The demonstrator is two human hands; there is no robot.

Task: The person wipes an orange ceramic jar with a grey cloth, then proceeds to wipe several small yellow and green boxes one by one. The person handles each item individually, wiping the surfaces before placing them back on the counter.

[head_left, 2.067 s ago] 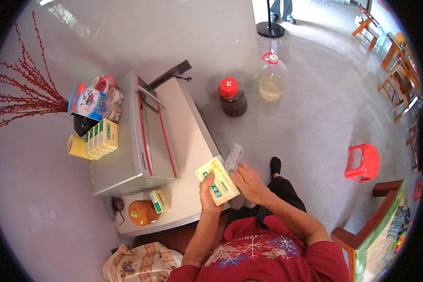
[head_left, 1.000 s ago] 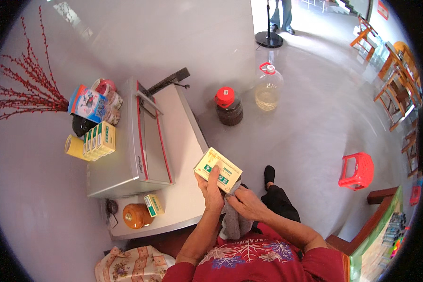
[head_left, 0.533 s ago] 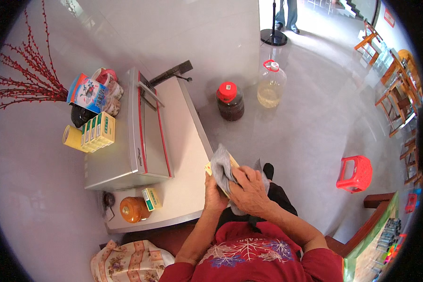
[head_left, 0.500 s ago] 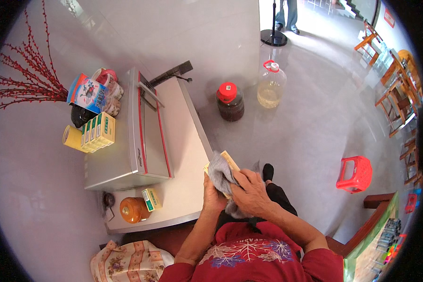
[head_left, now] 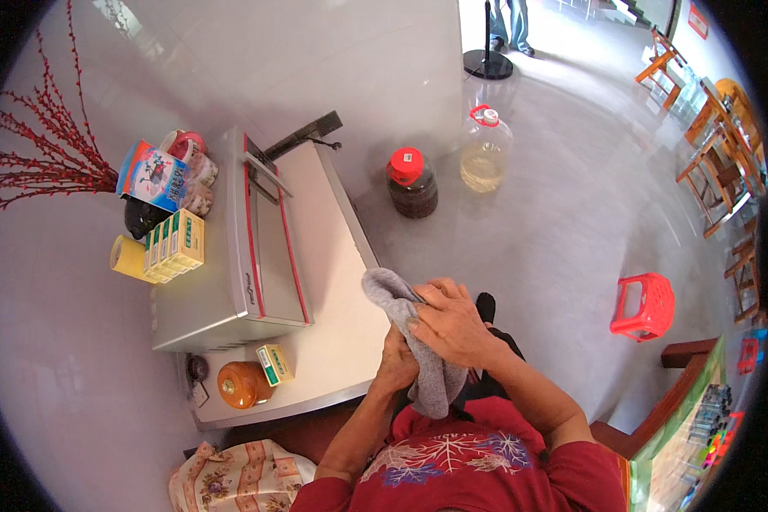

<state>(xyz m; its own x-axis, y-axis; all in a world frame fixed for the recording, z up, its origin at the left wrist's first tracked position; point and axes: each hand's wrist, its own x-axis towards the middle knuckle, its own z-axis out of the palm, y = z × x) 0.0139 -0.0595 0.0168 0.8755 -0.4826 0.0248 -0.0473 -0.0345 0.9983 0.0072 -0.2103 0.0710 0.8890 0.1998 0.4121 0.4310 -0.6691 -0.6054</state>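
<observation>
Grey, rumpled cloth (head_left: 439, 384) drapes near the counter (head_left: 341, 341), pinched in the right hand (head_left: 456, 326); the left hand (head_left: 397, 360) is partly covered, its grip unclear. Farther off, green-labelled yellow boxes (head_left: 175, 246) top a silver appliance (head_left: 205, 299) bearing dark lettering (head_left: 249, 288).

home: floral cloth (head_left: 243, 480), red branches (head_left: 96, 179)

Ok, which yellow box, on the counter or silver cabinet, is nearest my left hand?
The lone yellow box on the counter, beside the orange pot; the other boxes stand in a row on the silver cabinet, farther from your left hand.
</observation>
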